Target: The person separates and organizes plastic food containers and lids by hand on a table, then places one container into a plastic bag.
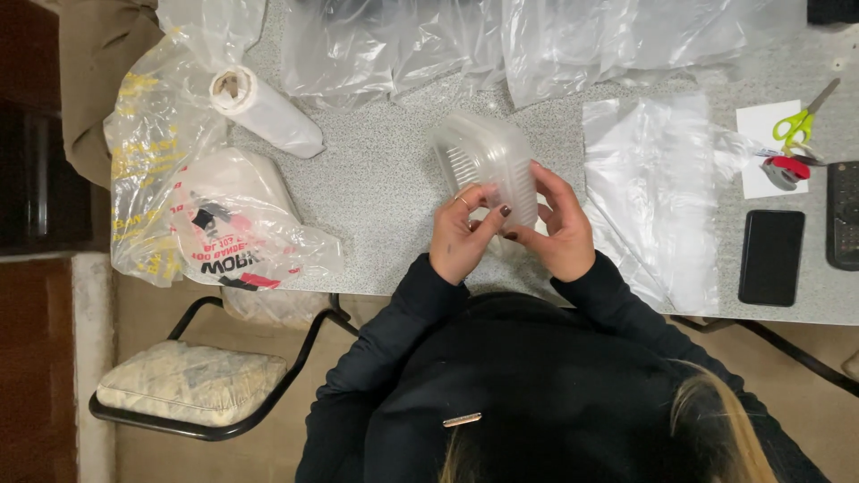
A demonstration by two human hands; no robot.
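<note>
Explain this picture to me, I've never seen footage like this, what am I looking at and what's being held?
This is one picture from a camera worn on a person's head, looking straight down, so their dark sleeves and hair show at the bottom. There is no machine here, only two bare hands. The left hand and the right hand together hold a clear plastic container just above a speckled grey table. On the table lie a roll of thin bags, a printed plastic bag with something white inside, and loose clear plastic sheets. Far right are green-handled scissors and a black phone. A cushioned chair stands lower left.
</note>
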